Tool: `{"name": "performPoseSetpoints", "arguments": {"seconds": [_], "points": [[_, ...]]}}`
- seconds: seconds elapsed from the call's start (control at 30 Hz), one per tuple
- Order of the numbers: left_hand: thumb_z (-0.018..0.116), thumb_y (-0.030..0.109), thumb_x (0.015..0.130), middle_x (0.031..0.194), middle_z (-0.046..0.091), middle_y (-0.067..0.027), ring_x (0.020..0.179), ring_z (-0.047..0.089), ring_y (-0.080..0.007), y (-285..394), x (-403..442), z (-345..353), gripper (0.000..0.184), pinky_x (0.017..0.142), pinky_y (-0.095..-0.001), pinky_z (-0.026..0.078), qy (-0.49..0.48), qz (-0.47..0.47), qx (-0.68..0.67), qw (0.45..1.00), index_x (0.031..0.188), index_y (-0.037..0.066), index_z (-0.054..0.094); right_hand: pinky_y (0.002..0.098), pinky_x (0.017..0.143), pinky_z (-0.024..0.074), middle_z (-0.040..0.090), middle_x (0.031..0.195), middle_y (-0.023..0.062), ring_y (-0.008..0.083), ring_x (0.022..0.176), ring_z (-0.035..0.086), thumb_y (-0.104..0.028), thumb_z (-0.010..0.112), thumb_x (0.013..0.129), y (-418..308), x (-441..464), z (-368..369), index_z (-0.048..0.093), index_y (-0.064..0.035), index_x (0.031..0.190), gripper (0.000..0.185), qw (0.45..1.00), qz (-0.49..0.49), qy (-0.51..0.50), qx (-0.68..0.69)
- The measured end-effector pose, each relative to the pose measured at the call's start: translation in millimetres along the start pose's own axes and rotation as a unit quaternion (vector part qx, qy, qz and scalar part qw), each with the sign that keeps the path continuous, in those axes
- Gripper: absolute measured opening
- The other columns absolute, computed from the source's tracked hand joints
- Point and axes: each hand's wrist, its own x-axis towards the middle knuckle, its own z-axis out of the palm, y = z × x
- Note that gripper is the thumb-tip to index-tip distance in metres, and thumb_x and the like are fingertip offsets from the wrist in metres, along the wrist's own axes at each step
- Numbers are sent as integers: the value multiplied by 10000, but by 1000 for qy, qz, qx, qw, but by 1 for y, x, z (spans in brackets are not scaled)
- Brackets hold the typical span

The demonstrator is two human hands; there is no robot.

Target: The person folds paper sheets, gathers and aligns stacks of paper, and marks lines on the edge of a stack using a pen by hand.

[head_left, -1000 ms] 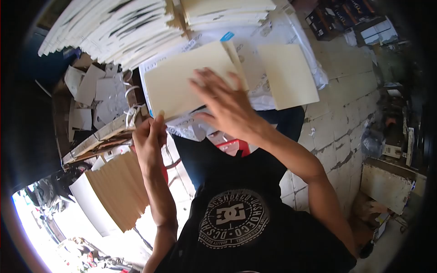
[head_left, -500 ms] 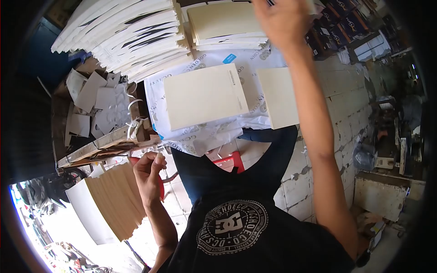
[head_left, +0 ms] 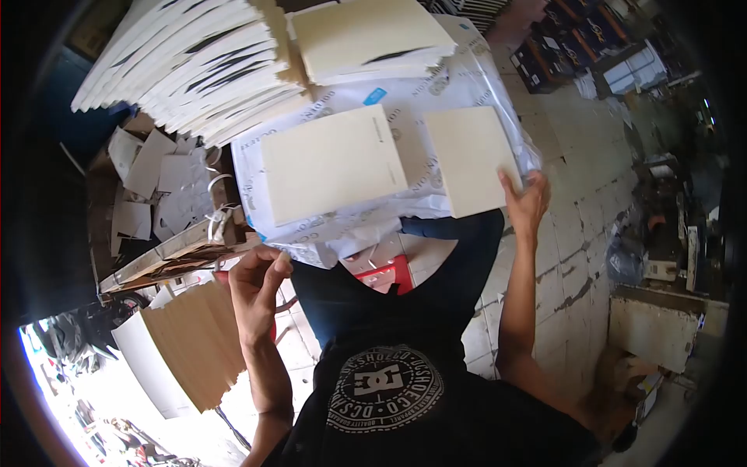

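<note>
My right hand (head_left: 527, 201) is at the right edge of a cream stack of sheets (head_left: 469, 156), thumb over its top and the other fingers bent just past the edge. A visible gap separates thumb and fingers. To its left lies a larger cream sheet (head_left: 333, 167) with small print along its right side. Both lie on a white printed wrapper (head_left: 416, 101). My left hand (head_left: 261, 288) is held in the air by the wrapper's near left corner, thumb pressed to curled fingers. Whatever the pinch may hold is too small to make out.
A tall fanned stack of folded paper (head_left: 187, 66) stands at the back left, beside another cream stack (head_left: 373, 35). A wooden-edged bin (head_left: 167, 249) holds paper scraps at left. Below it stands a thick paper block (head_left: 191, 342). Dark boxes (head_left: 560, 43) are at the far right.
My right hand has come back from above the rear cream stack to the right edge of the nearer stack. My left hand stays pinched in about the same place. The view has shifted slightly.
</note>
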Motion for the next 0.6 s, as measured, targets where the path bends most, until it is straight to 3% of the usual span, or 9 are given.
{"name": "performPoseSetpoints", "arguments": {"seconds": [0.03,0.07,0.17,0.2,0.3,0.37,0.43,0.53,0.6], "points": [[669,73,901,768,608,-6,700,538,-63,1,3,10,100,650,-213,416,-28,-6,12,1000,876,-16,629,405,821,472,641,946,161,305,883,615,-460,766,791,14,-12,-1,610,23,934,528,993,90,-55,47],[674,65,898,782,619,-6,704,539,-56,1,6,20,96,646,-211,414,-58,-5,8,998,878,-19,633,390,742,478,647,847,144,273,776,616,-373,724,860,27,-15,0,616,15,870,403,964,172,-120,165],[691,75,887,807,657,-39,737,569,-77,13,15,63,98,671,-228,438,-133,14,45,990,865,-15,657,324,669,471,624,739,111,205,671,584,-266,669,918,47,-11,10,607,19,809,311,946,166,-88,263],[701,65,874,803,664,-45,735,575,-86,18,16,75,83,685,-236,449,-159,31,75,984,861,-9,665,266,605,437,595,668,67,121,617,536,-167,629,944,36,-5,0,617,26,811,235,964,142,-60,218],[746,46,818,824,688,-73,762,631,-129,26,17,107,103,718,-274,483,-216,100,132,962,882,-2,682,252,565,403,575,638,34,61,615,493,-177,639,940,16,12,-15,638,23,836,225,972,-34,131,190],[757,46,792,860,690,-88,801,654,-179,47,12,131,144,717,-301,498,-202,171,231,936,909,5,684,262,542,399,581,630,26,55,603,497,-175,638,940,-11,19,-61,648,23,848,218,955,-53,108,271],[782,100,770,878,681,-87,818,649,-211,58,12,152,206,717,-320,505,-200,326,226,896,933,18,688,265,527,396,580,626,22,54,594,496,-188,626,949,-37,16,-104,649,25,850,236,948,-41,76,306],[840,184,724,843,679,-93,789,645,-215,71,11,179,295,724,-322,500,-274,407,156,857,926,21,700,262,510,386,565,618,21,58,580,486,-232,591,974,-50,20,-120,641,30,840,298,949,10,59,310],[854,207,699,849,678,-78,788,643,-216,76,5,189,342,768,-338,493,-324,378,146,855,954,33,705,262,494,370,552,604,19,60,567,474,-262,566,989,-35,45,-92,637,30,836,338,947,41,42,316]]}}
